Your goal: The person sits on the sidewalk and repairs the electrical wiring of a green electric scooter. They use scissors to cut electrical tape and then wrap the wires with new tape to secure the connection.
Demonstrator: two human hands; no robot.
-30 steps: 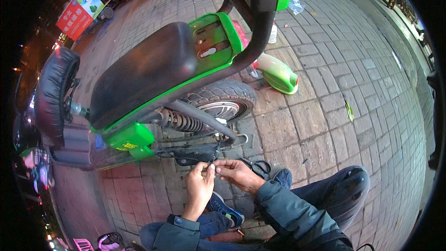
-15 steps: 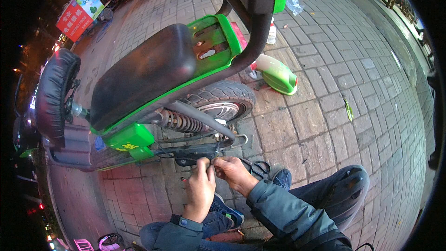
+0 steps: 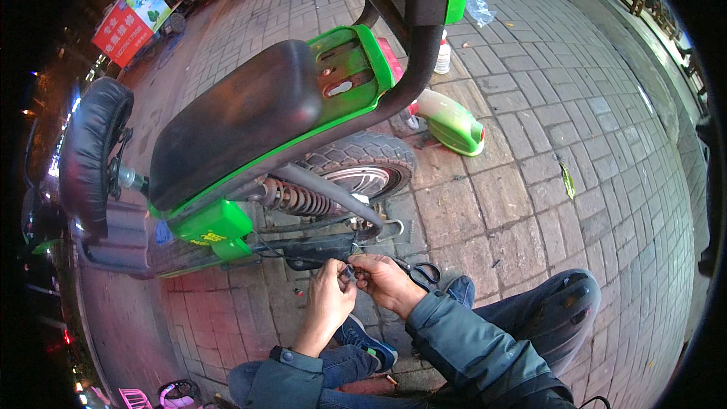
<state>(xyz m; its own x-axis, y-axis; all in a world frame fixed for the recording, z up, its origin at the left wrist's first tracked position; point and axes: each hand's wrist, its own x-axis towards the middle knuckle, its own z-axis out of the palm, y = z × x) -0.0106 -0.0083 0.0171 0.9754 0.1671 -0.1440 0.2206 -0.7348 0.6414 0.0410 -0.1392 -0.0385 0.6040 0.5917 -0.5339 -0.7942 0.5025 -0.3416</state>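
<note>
Left hand (image 3: 330,299) and right hand (image 3: 388,282) pinch small dark piece (image 3: 349,273), fingertips close, likely for fine control; scissors (image 3: 425,273) beside right hand, seemingly for easy reach.

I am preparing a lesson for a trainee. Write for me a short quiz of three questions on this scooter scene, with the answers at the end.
1. True or false: the left hand rests on the long black seat.
2. What kind of thing lies just to the right of the right hand?
3. Fill the gap: the leaf on the paving is ____ in colour.

Key:
1. False. It is close beside the right hand, with a small dark item between them, too small to identify.
2. A black tool with looped handles.
3. Green.
</note>
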